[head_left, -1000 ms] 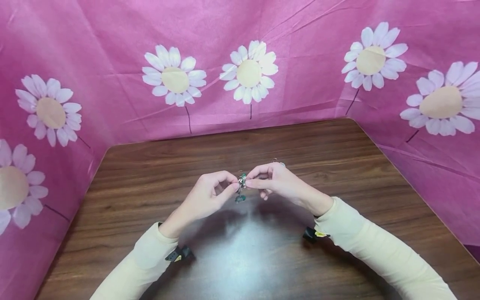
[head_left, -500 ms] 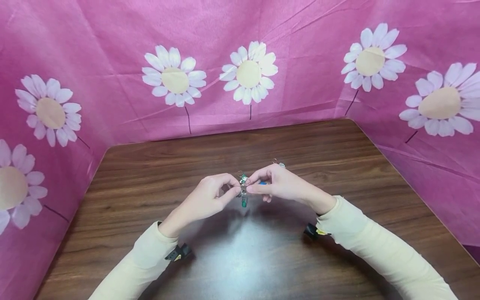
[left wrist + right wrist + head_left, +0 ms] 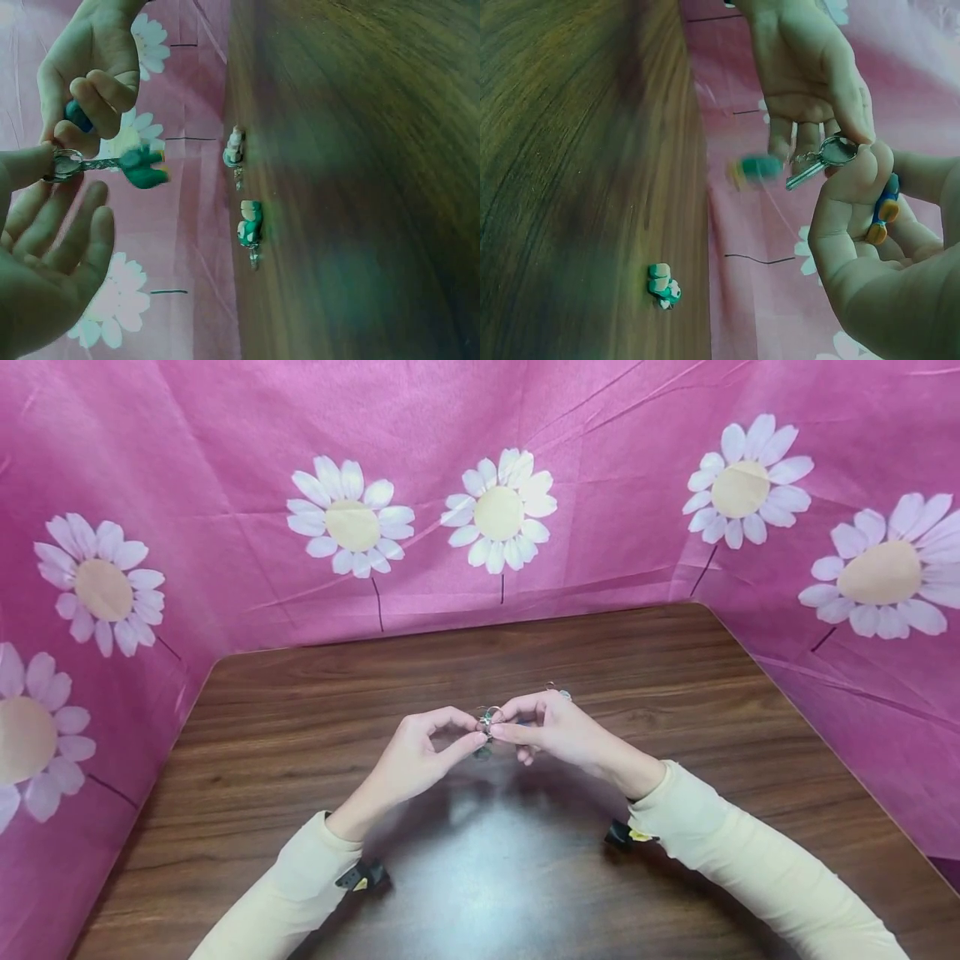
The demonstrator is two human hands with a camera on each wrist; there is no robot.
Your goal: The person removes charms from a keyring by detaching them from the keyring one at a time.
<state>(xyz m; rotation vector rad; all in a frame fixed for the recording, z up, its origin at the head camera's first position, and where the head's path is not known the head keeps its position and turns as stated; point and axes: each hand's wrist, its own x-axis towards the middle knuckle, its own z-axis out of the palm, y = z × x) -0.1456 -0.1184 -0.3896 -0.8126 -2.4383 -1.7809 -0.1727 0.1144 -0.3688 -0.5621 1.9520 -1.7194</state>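
In the head view my left hand [image 3: 420, 756] and right hand [image 3: 562, 727] meet over the table, fingertips pinching a metal key ring [image 3: 839, 150] between them. A green charm [image 3: 144, 166] with yellow tips dangles from the ring by a short chain; it is blurred in the right wrist view. Beside the chain, a silver key [image 3: 804, 174] points out from the ring. Tucked in the right hand's curled lower fingers is a blue and orange figure [image 3: 885, 210]. Whether that figure is linked to the ring is hidden.
Two more keychains lie on the wooden table [image 3: 300, 710] beyond the hands: a green and white figure [image 3: 249, 223] and a pale stacked one [image 3: 234, 146]. A pink flowered cloth [image 3: 600, 527] walls the table's back and sides.
The charm swings and turns beneath the fingers, while both hands shift slightly and keep hold of the ring. The blue figure shows less in the head view than half a second ago.
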